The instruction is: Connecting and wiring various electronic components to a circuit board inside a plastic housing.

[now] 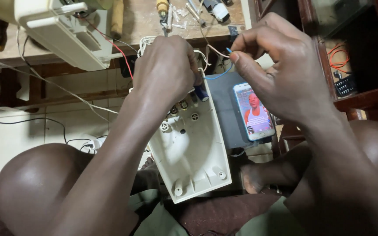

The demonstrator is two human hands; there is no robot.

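two hands: ours, both busy
left hand (165, 72): we grip the open cream casing (191, 150)
right hand (276, 72): we pinch the blue wire (222, 75)
progress: casing open, wiring unfinished

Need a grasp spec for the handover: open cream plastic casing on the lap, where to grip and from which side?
Grip the cream casing by its long right rim, coming from the right near the phone. That edge is straight, bare and facing up. The far end is crowded by the left hand, blue capacitor and wires; the right hand pinches a blue wire.

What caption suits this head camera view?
Left hand steadies an open cream plastic casing while right hand pinches a thin blue wire.
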